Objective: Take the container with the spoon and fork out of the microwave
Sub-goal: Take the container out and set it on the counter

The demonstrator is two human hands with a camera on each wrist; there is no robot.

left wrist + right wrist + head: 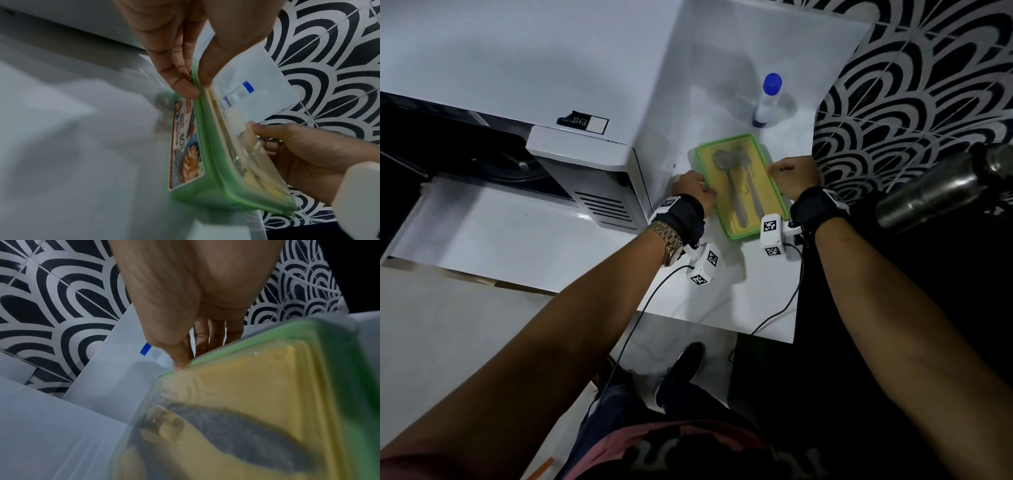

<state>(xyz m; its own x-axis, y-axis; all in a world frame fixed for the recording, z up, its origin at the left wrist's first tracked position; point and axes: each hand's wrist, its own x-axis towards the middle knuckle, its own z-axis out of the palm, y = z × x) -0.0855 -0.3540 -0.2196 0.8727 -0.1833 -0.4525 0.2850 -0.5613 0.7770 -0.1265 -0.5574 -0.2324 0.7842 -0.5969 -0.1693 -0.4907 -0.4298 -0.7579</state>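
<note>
A green container (722,145) with a clear lid sits over the white counter (722,85), just right of the microwave (585,161). Through the lid I see a metal spoon (729,178) and a fork (751,186) on a yellow inner tray. My left hand (693,190) pinches the container's left rim (197,104) between thumb and fingers. My right hand (791,178) grips the right rim (185,365), thumb on top and fingers under the side. The container's long side carries a printed label (185,146). Whether its base touches the counter I cannot tell.
The microwave door (493,226) hangs open at the left, showing the dark cavity with its turntable (513,168). A bottle with a blue cap (768,99) stands behind the container. A steel flask (935,192) lies at the right. Patterned black-and-white floor tiles (928,85) lie beyond the counter.
</note>
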